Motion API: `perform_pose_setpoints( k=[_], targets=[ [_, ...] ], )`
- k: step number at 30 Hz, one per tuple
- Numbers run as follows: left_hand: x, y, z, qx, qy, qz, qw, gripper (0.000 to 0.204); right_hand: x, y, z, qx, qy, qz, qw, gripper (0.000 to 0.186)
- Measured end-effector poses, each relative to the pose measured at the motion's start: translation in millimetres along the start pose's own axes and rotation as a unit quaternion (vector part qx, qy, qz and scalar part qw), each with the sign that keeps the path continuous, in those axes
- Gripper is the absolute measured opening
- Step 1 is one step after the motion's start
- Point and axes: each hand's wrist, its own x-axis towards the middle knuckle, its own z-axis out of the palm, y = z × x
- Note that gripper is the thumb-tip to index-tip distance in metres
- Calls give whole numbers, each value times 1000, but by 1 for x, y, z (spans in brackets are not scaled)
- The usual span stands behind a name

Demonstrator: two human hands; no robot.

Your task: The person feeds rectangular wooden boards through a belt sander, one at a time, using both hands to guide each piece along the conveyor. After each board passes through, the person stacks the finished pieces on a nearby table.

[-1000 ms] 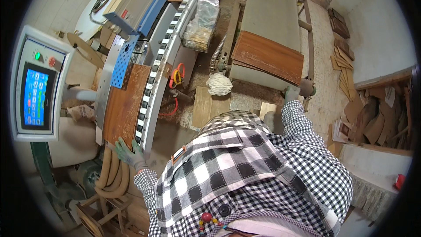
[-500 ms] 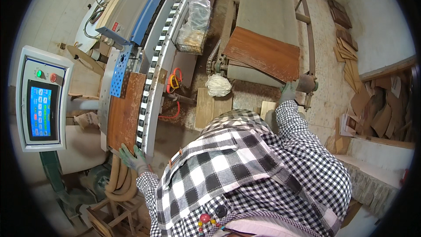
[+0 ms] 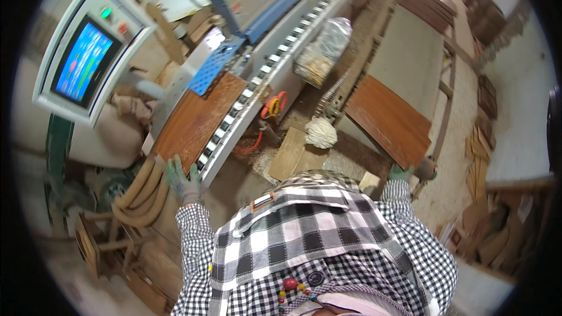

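Observation:
My left hand (image 3: 184, 182), in a greenish work glove, has its fingers spread against the near end of a reddish-brown wooden board (image 3: 202, 120). That board lies lengthwise on the machine's feed bed, its far end by a perforated blue plate (image 3: 216, 65). My right hand (image 3: 401, 174), gloved too, grips the near corner of another reddish-brown board (image 3: 389, 120); its fingertips are partly hidden at the edge. This second board lies skewed on the near end of a grey-green conveyor belt (image 3: 410, 47).
A control panel (image 3: 88, 61) with a lit screen stands at left. Along the feed bed runs a toothed chain track (image 3: 240, 104). Orange-handled scissors (image 3: 273, 105) and a wire basket with a plastic bag (image 3: 328, 47) hang beside it. A whitish cloth bundle (image 3: 321, 133) sits by the conveyor.
My view has swung round, so the machine and conveyor now slant to the upper right. Each hand stays at the end of its board.

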Motion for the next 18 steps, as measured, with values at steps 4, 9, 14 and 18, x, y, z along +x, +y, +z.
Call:
perform_pose_setpoints(
  k=[4, 9, 14, 18],
  targets=[
    [1, -2, 3, 6, -6, -31, 999, 73, 2, 5, 12, 67, -46, 130, 988, 57],
    [1, 12, -8, -6, -20, -51, 998, 74, 1, 31, 41, 18, 26, 132, 991, 62],
    [0, 9, -17, -17, -39, -54, 998, 73, 11, 27, 42, 0, 42, 140, 989, 71],
    [-14, -2, -30, -42, -29, -71, 996, 69, -8, 26, 47, -37, 30, 111, 993, 71]
  ],
)
